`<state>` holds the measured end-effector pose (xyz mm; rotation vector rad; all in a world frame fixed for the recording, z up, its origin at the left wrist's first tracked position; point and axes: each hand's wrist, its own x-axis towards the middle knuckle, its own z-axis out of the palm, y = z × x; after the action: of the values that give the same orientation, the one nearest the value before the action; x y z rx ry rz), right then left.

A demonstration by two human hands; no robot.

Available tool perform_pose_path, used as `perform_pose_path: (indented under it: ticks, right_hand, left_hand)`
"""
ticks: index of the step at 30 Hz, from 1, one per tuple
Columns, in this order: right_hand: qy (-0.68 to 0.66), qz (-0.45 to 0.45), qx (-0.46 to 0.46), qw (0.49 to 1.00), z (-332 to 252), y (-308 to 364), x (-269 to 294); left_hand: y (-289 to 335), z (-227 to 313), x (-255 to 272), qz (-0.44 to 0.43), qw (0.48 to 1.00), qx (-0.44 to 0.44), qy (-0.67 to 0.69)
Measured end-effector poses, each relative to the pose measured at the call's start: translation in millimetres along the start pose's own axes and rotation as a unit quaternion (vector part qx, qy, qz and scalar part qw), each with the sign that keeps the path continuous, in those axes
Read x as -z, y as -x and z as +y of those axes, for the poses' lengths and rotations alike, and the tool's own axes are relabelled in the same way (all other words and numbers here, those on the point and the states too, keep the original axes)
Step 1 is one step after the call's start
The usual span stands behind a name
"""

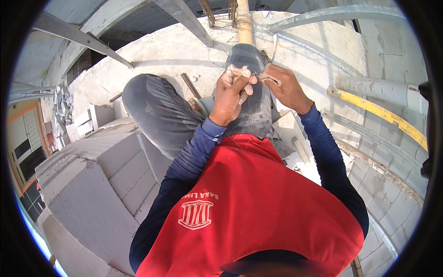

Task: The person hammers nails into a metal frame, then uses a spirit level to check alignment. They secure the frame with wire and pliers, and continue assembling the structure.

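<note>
Both my hands are held close together above my grey-trousered leg (251, 60), working on a thin, pale string (248, 108). My left hand (230, 94) is closed, thumb pressed against the curled fingers, with the string running down from it toward my red shirt (258, 184). Just to its right, my right hand (287, 88) pinches at the same spot, thumb and forefinger together. A small tangle of the string seems to lie between the fingertips. It is too fine to make out fully.
Grey blocks (92, 198) are stacked at my left. To the right lie a yellow level-like bar (378, 116), a grey pipe (374, 87) and metal channels (369, 131). A bamboo pole (244, 23) stands ahead, near slanting metal beams (182, 21). A short stick (190, 86) lies by my knee.
</note>
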<state>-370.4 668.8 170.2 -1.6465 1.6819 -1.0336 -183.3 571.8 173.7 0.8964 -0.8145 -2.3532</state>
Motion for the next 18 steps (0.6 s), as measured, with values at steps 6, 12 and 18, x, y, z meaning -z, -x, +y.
perform_pose_path:
  ticks: [6, 12, 18]
  right_hand:
    - [0.002, 0.114, -0.005, 0.993, -1, -32, 2]
    - [0.004, 0.065, 0.034, 0.997, -38, -17, 24]
    - [0.025, 0.004, -0.034, 0.999, -25, 3, 5]
  left_hand:
    - [-7, 6, 12, -0.069, 0.995, 0.048, -0.047]
    - [-14, 25, 10, -0.003, 0.996, -0.036, -0.081]
    - [-12, 19, 9, -0.021, 0.998, -0.030, -0.043]
